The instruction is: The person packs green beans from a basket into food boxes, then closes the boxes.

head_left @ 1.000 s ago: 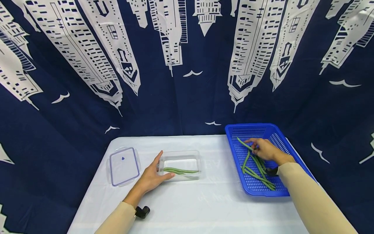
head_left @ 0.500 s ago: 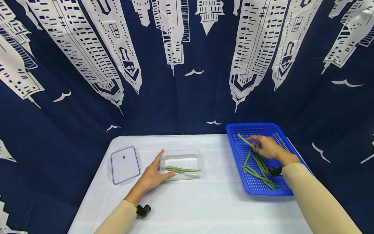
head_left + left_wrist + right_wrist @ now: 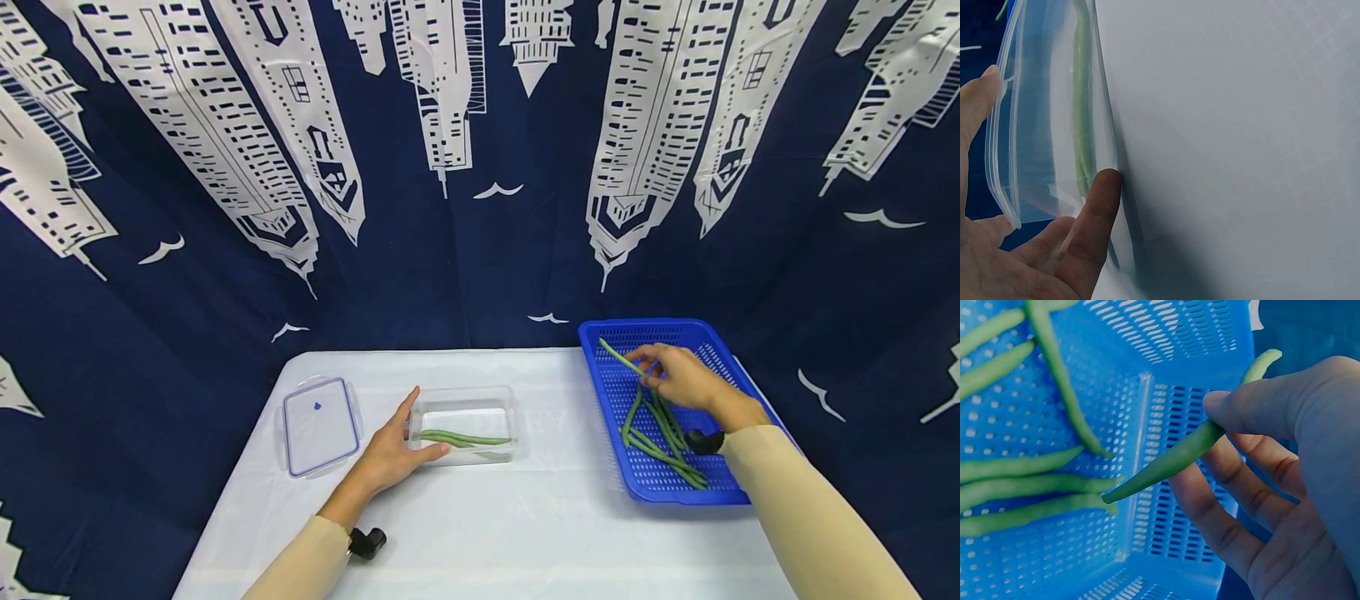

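My left hand (image 3: pixel 390 458) holds the left end of a clear plastic food container (image 3: pixel 504 415), with the thumb along its front wall and the index finger at its back corner. Green beans (image 3: pixel 465 437) lie inside, seen also through the wall in the left wrist view. Over the blue basket (image 3: pixel 604 408), my right hand (image 3: pixel 678 379) pinches one green bean (image 3: pixel 1166 465) between thumb and fingers. That bean is raised above several other beans (image 3: pixel 663 454) on the basket floor. The right wrist view shows its lower tip free and its other end sticking out past the thumb.
A clear lid (image 3: pixel 318 425) with a blue seal lies on the white table (image 3: pixel 540 533), left of the container. The basket stands at the table's right side. Behind the table hangs a dark blue cloth (image 3: pixel 480 267) printed with white buildings and birds.
The pinched bean and my right hand have risen slightly toward the basket's back left. My left hand and the container have stayed in place.
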The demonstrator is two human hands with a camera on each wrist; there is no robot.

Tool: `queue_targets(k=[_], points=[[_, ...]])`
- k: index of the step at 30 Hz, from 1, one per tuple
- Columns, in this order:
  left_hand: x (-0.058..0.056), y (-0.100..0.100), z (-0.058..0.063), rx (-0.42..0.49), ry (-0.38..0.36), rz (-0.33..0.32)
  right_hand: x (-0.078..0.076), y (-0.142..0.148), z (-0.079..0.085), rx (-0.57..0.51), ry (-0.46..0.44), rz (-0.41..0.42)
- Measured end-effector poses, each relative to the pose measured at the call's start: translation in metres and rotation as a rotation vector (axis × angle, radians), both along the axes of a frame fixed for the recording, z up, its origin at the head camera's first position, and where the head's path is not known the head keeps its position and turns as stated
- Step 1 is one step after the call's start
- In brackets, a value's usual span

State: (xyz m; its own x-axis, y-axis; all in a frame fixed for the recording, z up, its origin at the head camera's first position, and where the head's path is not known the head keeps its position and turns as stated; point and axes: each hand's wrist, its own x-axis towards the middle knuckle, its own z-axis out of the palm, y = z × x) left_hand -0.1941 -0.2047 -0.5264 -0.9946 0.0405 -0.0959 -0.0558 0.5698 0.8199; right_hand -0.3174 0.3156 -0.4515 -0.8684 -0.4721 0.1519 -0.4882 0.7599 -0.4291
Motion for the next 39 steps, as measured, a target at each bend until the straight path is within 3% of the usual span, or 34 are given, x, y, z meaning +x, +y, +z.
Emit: queue_targets(k=[10,22,32,39], points=[[-0.001,-0.001,0.002,0.011,0.007,0.005,0.003,-0.023,0.019,0.005,-0.016,0.0],[-0.005,-0.003,0.007,-0.01,0.019,0.008,0.009,-0.055,0.037,0.006,0.06,0.077],[0.008,-0.003,0.004,0.0,-0.002,0.014,0.019,-0.084,0.032,0.014,0.055,0.162],[0.007,0.0,0.003,0.018,0.01,0.003,0.019,-0.098,0.032,0.004,0.079,0.211]])
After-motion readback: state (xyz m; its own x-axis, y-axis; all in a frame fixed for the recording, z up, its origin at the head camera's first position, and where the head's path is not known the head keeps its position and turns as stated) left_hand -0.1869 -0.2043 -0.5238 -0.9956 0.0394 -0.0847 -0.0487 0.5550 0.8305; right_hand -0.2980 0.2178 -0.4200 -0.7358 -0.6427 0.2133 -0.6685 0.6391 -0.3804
